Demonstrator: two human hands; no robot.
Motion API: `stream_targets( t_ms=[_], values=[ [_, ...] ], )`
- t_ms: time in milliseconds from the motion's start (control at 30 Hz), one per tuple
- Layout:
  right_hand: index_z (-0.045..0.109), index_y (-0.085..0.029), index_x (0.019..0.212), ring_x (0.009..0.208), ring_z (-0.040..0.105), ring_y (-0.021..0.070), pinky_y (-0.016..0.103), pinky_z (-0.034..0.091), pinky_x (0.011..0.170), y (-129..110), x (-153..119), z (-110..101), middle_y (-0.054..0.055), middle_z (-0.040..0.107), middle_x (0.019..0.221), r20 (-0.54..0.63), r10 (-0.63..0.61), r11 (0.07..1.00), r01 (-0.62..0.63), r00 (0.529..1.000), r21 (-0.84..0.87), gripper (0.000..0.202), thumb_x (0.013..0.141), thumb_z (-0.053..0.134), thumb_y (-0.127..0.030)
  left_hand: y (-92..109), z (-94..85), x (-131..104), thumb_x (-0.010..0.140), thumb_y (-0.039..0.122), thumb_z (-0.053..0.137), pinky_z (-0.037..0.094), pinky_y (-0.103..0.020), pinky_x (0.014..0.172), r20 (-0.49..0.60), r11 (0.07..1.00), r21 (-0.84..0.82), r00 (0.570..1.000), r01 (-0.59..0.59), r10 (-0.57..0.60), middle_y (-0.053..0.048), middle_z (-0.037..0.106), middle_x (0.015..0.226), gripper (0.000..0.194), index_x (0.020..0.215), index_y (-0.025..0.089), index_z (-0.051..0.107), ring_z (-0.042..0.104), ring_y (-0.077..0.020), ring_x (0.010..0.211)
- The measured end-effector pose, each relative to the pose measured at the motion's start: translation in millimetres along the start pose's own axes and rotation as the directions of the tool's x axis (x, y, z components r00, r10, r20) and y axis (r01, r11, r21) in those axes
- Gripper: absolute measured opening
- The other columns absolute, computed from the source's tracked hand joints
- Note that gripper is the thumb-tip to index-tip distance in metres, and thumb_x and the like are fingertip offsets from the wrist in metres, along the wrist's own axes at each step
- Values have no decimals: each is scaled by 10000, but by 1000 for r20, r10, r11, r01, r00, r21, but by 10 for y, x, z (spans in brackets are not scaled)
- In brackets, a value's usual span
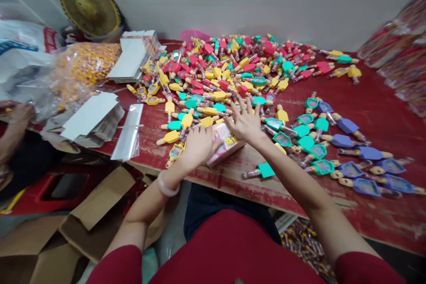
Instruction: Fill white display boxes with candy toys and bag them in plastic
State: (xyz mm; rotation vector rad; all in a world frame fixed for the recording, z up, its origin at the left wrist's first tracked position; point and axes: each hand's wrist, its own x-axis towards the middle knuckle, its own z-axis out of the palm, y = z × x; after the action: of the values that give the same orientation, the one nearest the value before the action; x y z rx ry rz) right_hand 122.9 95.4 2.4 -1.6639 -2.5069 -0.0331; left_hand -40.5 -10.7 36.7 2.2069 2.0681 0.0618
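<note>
A small pink box (223,142) with a printed picture lies on the red table near its front edge. My left hand (199,144) is at the box's left side, fingers bent and thumb over its top. At the box's upper right, my right hand (245,120) touches it with fingers spread, reaching toward the loose toys. Yellow, green and red ice-pop-shaped toys (216,73) with clear tubes are heaped just beyond both hands. A single green one (266,170) lies to the right of the box.
White flat cartons (89,117) and clear plastic sleeves (128,135) lie left on the red table (382,111). Purple toys (369,153) spread at the right. A bag of yellow pieces (86,64) and another person's hand (20,117) are far left. Open cardboard boxes (100,195) stand below.
</note>
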Motion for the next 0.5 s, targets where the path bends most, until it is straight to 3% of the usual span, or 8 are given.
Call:
stream_targets(
  t_ms=[67, 133, 267, 333, 367, 433, 467, 500],
  values=[
    [327, -74, 1615, 1469, 357, 455, 640, 301, 1140, -19, -112, -74, 265, 338, 1636, 38, 80, 997, -80, 996, -8, 804, 1047, 255, -639, 122, -72, -347, 1019, 496, 474, 540, -475, 954, 170, 983, -172, 981, -62, 92, -226, 712, 1177, 513, 1279, 80, 627, 689, -368, 1111],
    [343, -37, 1594, 1355, 492, 429, 547, 411, 1056, -67, -167, -113, 296, 509, 1501, 126, 26, 999, -29, 992, 20, 806, 1053, 254, -628, 290, 11, -675, 1027, 507, 458, 542, -426, 999, 250, 867, -477, 923, -146, 293, -184, 700, 1278, 537, 1404, 138, 558, 698, -315, 1155],
    [494, -144, 1522, 1276, 540, 372, 483, 408, 1036, -105, -118, -61, 207, 653, 1341, 204, -375, 927, 365, 904, 86, 666, 1063, 313, -592, 788, 569, -1012, 899, 689, 601, 383, -439, 1225, 174, 519, -826, 778, -218, 604, -248, 241, 1693, 1129, 1663, 75, 42, 257, -363, 1577],
    [598, -172, 1427, 1262, 537, 363, 489, 383, 1044, -85, -75, -8, 187, 651, 1342, 194, -541, 841, 530, 818, 111, 608, 1055, 364, -592, 896, 854, -960, 894, 678, 617, 357, -428, 1242, 132, 446, -863, 745, -238, 654, -226, 287, 1683, 1054, 1656, 87, 193, 291, -374, 1563],
    [652, -177, 1356, 1242, 545, 352, 485, 376, 1039, -76, -61, 17, 177, 660, 1323, 184, -609, 793, 595, 771, 131, 580, 1057, 371, -586, 838, 950, -894, 934, 631, 587, 401, -397, 1210, 116, 427, -878, 767, -218, 631, -189, 433, 1620, 864, 1606, 131, 375, 429, -349, 1499],
    [727, -185, 1200, 1180, 575, 319, 464, 370, 1018, -69, -59, 58, 154, 695, 1239, 147, -709, 705, 686, 690, 182, 551, 1071, 352, -567, 444, 1019, -743, 1006, 507, 508, 519, -337, 1072, 111, 479, -871, 905, -111, 411, -102, 706, 1354, 479, 1344, 217, 682, 682, -261, 1229],
    [745, -187, 1137, 1144, 590, 303, 451, 372, 998, -74, -71, 73, 145, 710, 1191, 124, -735, 676, 707, 667, 207, 550, 1079, 340, -554, 119, 994, -680, 1025, 448, 471, 557, -313, 992, 115, 545, -839, 977, -2, 180, -73, 765, 1220, 394, 1218, 229, 736, 725, -222, 1106],
    [753, -186, 1099, 1115, 601, 291, 440, 376, 977, -82, -88, 85, 140, 720, 1158, 100, -748, 660, 716, 657, 227, 547, 1084, 336, -540, -265, 941, -630, 1022, 407, 474, 568, -328, 955, 87, 637, -761, 992, 126, -92, -80, 772, 1173, 356, 1155, 214, 742, 724, -221, 1064]
  ],
)
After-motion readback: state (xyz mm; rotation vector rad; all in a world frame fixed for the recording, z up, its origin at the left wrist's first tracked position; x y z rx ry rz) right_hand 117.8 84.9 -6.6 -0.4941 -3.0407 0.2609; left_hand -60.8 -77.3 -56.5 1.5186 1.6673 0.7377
